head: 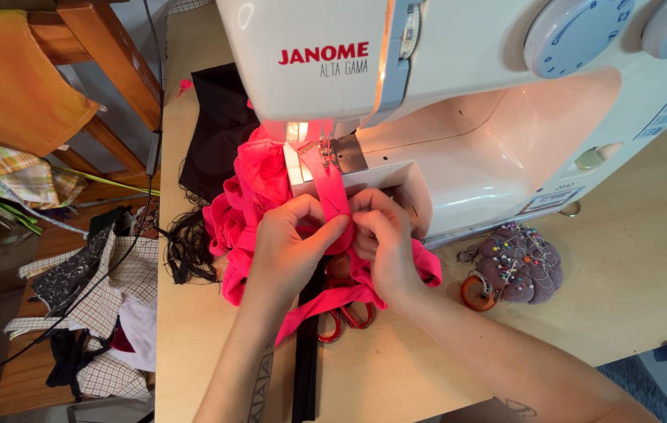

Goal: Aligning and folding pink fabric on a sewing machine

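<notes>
- Nearest to me, my left hand (290,243) lies over the bright pink fabric (255,196), thumb and fingers pinched on a narrow folded strip of it, just in front of the sewing machine (443,94).
- My right hand (384,243) sits just beside the left, fingertips touching it, and pinches the same strip from the other side; both hands press the fold flat on the machine's bed.
- Under my wrists, red-handled scissors (345,317) lie on the wooden table (647,258), partly covered by a trailing pink strip, with a black band (306,368) running toward me beneath them.
- To my right a purple pincushion (522,262), stuck full of pins, rests on the table, well apart from my hands.
- Just past my fingers the strip runs up to the presser foot (326,153), lit by the machine's lamp; the rest of the fabric is bunched to the left of the needle.
- I judge this to be the step of lining up the fold at the foot, before or between stitches.
- The next move, as I see it, calls for keeping the edge straight and my fingertips clear of the needle.
- Farthest off, black cloth (220,117) lies behind the pink heap, and a wooden chair (90,47) stands past the table's left edge.
</notes>
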